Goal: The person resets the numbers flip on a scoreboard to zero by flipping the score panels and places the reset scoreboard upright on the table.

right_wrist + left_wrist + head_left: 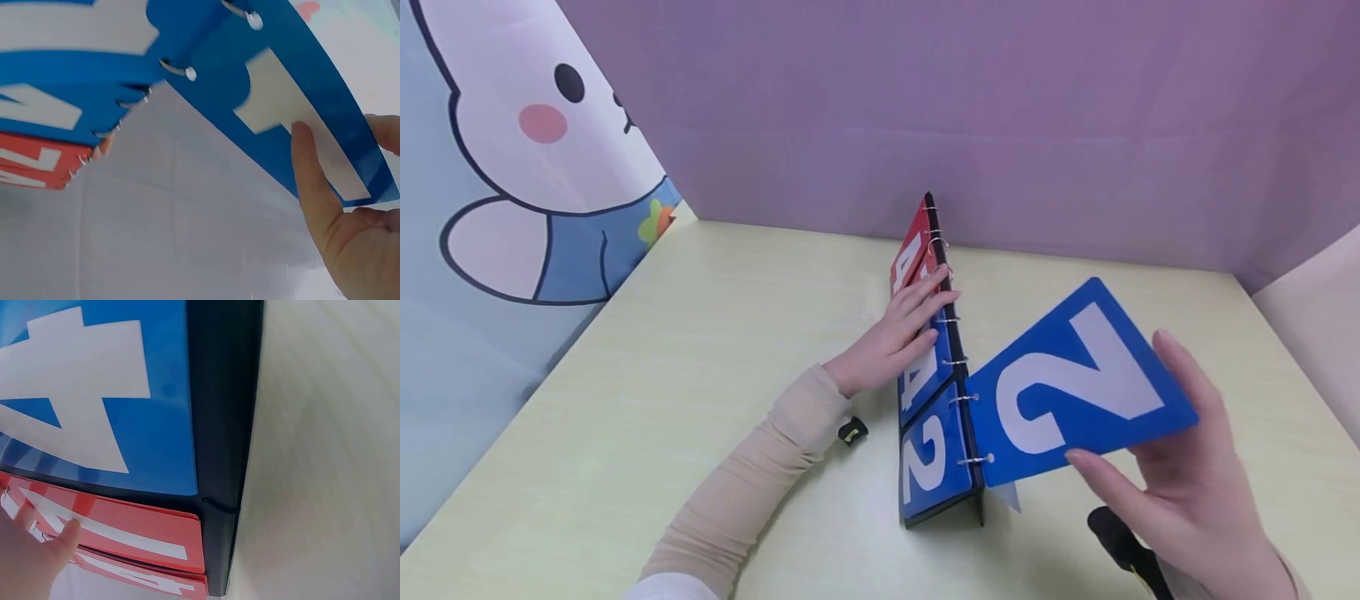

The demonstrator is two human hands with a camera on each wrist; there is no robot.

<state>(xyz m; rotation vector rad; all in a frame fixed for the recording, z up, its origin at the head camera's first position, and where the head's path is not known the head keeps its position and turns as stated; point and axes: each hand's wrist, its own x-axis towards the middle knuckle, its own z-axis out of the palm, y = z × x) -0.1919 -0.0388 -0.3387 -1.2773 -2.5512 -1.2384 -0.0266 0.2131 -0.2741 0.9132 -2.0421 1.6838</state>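
A tabletop flip scoreboard (pixel 967 433) with blue and red number cards on metal rings stands on the table like a tent. My right hand (pixel 1195 500) pinches the outer end of a blue number card (pixel 1097 429) marked with a white 2, lifted out to the right of the ring spine. In the right wrist view a fingertip (pixel 303 134) lies against its white numeral. My left hand (pixel 891 342) rests across the left side of the board, fingers extended over the cards up to the spine. The left wrist view shows its fingers on a red card (pixel 125 528), below a blue 4 card (pixel 165 444).
The pale table (pixel 647 400) spreads around the board. A purple cloth backdrop (pixel 1037 125) rises behind it, and a cartoon-printed cloth (pixel 490 242) hangs at the left. Small black devices are at the left wrist (pixel 853 431) and right wrist (pixel 1116 537).
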